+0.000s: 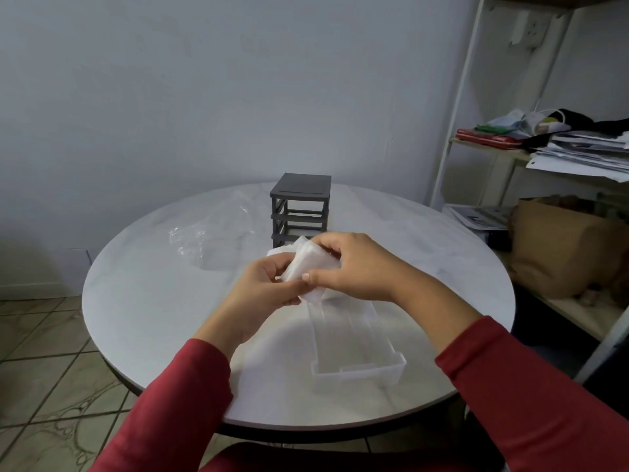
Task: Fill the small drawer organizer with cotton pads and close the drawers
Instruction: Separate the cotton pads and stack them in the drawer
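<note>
A stack of white cotton pads is held above the round table's middle by both hands. My left hand grips the stack from the left, thumb against its lower edge. My right hand curls over its top and right side. The grey drawer organizer frame stands upright behind the hands, its slots without drawers. Clear plastic drawers lie in a row on the table below the hands, the nearest one toward the front edge. More white pads or a drawer edge behind the stack is partly hidden.
A crumpled clear plastic bag lies left of the organizer on the white marble table. A white shelf unit with papers and cloth stands at the right, a brown paper bag beside it. Tiled floor lies at the left.
</note>
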